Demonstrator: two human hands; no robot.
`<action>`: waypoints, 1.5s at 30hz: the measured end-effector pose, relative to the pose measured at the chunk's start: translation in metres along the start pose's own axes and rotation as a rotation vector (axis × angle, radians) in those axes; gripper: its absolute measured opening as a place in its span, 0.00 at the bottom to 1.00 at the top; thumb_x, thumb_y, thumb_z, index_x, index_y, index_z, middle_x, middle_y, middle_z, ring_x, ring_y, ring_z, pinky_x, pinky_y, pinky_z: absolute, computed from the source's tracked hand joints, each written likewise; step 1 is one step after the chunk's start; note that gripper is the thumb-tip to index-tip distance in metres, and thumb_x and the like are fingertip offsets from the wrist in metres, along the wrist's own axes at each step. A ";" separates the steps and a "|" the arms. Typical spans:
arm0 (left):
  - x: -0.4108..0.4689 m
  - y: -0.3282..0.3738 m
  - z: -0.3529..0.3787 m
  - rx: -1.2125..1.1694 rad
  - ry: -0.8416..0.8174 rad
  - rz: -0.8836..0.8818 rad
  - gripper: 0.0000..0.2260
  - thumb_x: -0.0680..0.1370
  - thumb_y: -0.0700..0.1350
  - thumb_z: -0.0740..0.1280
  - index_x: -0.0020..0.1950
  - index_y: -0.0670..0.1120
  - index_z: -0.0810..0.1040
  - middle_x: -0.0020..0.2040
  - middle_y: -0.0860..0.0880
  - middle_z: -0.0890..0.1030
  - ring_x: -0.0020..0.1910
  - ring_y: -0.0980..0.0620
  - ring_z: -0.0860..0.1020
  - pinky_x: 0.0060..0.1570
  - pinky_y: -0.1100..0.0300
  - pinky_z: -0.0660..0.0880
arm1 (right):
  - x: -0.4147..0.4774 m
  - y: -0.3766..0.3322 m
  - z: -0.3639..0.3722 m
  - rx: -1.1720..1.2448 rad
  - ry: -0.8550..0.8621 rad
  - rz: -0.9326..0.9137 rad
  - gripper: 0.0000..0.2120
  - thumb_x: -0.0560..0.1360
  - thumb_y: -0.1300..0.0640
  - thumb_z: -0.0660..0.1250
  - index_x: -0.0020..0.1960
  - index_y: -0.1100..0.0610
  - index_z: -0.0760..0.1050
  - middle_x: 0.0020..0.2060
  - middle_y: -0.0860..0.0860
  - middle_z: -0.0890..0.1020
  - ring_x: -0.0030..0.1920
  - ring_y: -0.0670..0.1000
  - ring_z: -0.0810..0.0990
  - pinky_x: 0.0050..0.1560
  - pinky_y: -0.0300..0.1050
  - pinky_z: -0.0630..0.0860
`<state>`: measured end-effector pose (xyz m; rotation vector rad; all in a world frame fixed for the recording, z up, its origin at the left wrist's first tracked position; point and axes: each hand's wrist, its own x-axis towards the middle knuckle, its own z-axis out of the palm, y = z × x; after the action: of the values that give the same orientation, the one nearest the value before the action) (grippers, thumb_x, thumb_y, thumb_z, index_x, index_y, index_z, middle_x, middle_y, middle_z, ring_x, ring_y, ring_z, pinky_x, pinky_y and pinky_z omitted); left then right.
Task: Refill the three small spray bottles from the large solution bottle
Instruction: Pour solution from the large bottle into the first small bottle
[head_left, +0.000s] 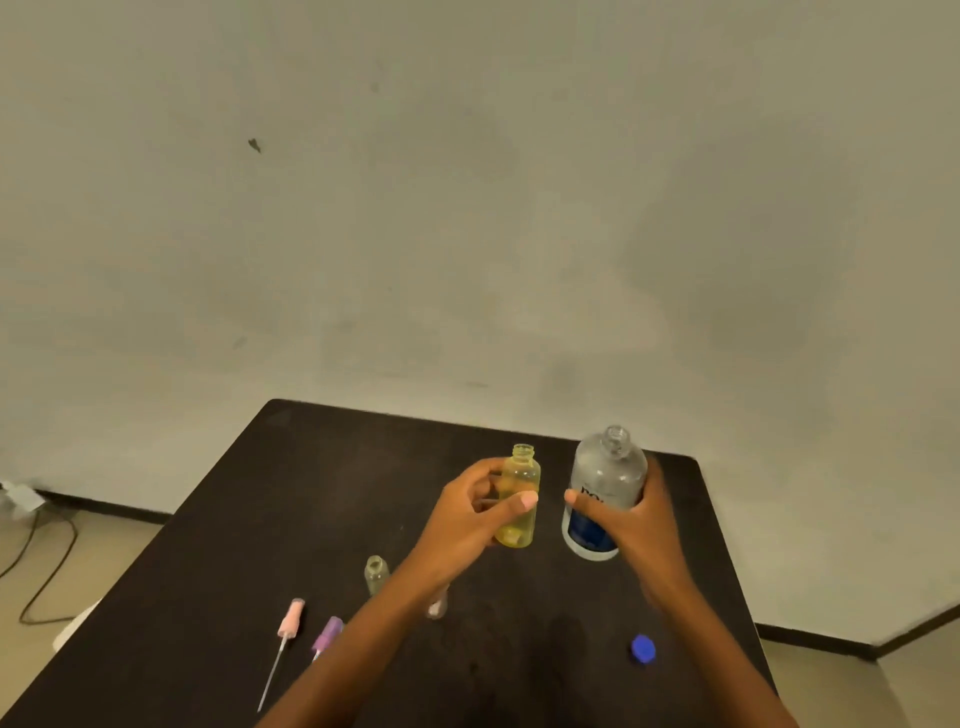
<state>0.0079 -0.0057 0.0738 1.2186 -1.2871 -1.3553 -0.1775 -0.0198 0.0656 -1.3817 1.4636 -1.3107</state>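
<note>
both hands are clamped on bottles near the worktop's far edge: left hand (470, 512) holds the uncapped yellow bottle (519, 499), right hand (631, 514) the open solution bottle (605, 480). pouring looks next; it calls for tipping neck over neck.

I read the tabletop (311, 493) as dark, matt, lightly scuffed. Yellow bottle (521, 483): translucent plastic, smooth, glossy. Large solution bottle (605, 478): clear glossy plastic w/ smooth blue-white label. Small clear bottle (376, 571): see-thru, shiny; plastic vs glass, can't tell. Pink spray head (291, 618) & purple spray head (328, 634): opaque plastic, low sheen. Blue cap (643, 649): opaque plastic. Wall (467, 208): matt paint, few marks.
</note>
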 end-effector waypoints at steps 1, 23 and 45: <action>0.002 0.014 -0.001 0.000 -0.009 0.023 0.17 0.73 0.46 0.70 0.61 0.50 0.74 0.56 0.48 0.81 0.55 0.50 0.80 0.50 0.52 0.81 | 0.006 -0.015 -0.003 -0.017 0.000 -0.040 0.31 0.62 0.61 0.78 0.58 0.50 0.66 0.48 0.43 0.75 0.48 0.44 0.75 0.44 0.36 0.72; 0.009 0.172 -0.013 0.085 -0.061 0.326 0.28 0.63 0.55 0.71 0.63 0.51 0.74 0.58 0.48 0.81 0.54 0.48 0.81 0.50 0.51 0.81 | 0.060 -0.180 -0.023 -0.187 0.098 -0.506 0.32 0.54 0.52 0.76 0.52 0.36 0.65 0.48 0.36 0.72 0.50 0.51 0.75 0.46 0.50 0.77; 0.000 0.190 -0.018 0.015 -0.109 0.367 0.21 0.64 0.50 0.71 0.57 0.51 0.79 0.53 0.49 0.84 0.50 0.50 0.83 0.45 0.54 0.81 | 0.057 -0.210 -0.023 -0.468 0.266 -0.815 0.33 0.56 0.54 0.71 0.60 0.47 0.70 0.52 0.50 0.78 0.50 0.49 0.68 0.49 0.48 0.65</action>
<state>0.0202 -0.0228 0.2638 0.8730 -1.5145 -1.1572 -0.1581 -0.0517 0.2812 -2.3487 1.4913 -1.7529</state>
